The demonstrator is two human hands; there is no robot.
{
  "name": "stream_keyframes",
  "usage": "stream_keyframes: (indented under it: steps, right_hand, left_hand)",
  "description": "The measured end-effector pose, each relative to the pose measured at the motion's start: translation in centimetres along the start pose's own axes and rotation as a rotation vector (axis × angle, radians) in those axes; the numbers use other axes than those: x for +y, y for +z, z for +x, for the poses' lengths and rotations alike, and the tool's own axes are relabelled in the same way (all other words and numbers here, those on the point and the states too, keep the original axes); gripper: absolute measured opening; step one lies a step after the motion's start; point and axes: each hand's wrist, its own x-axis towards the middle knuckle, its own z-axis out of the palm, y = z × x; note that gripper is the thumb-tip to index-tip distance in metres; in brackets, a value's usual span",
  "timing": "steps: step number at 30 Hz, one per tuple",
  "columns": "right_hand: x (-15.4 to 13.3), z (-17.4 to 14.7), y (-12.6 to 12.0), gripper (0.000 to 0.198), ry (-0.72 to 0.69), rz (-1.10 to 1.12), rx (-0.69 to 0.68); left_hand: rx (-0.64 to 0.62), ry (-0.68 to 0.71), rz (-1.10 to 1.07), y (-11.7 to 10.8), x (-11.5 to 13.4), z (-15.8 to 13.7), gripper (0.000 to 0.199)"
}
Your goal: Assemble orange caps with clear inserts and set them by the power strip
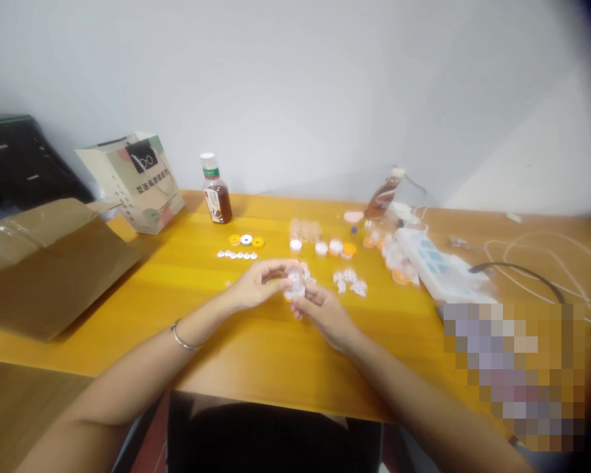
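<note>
Both my hands meet over the middle of the table around a small clear plastic container [294, 286] with an orange lower end. My left hand [260, 284] closes thumb and fingers on its upper side. From the lower right, my right hand [324, 312] grips its lower part with curled fingers. Just beyond lie small white printed pieces [352, 282], in loose clusters. A row of small white pieces [237, 255] is to the left, below orange and white round caps [259, 242]. Clear cups [305, 230] stand farther back, near white and orange round containers [335, 247]. Blur hides fine detail.
A brown cardboard box [54, 269] and a paper bag [152, 190] occupy the left side. One bottle of dark liquid [217, 202] stands at the back; another bottle [381, 197] leans at right. A white power strip [426, 256] and cables [522, 266] lie on the right.
</note>
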Motion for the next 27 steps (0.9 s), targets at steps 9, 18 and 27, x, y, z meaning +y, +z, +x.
stream_keyframes:
  steps: [9,18,27]
  right_hand:
    - [0.3,0.2,0.4,0.011,-0.079,-0.143,0.171]
    - [0.4,0.4,-0.3,0.027,0.161,0.272,-0.018]
    - [-0.2,-0.1,-0.6,0.029,0.210,0.464,-0.191]
  left_hand:
    - [0.296,0.071,0.404,2.1,-0.5,-0.3,0.024]
    - [0.070,-0.162,-0.255,0.2,-0.9,0.4,0.039]
    - [-0.062,-0.108,-0.497,1.0,0.5,-0.1,0.040]
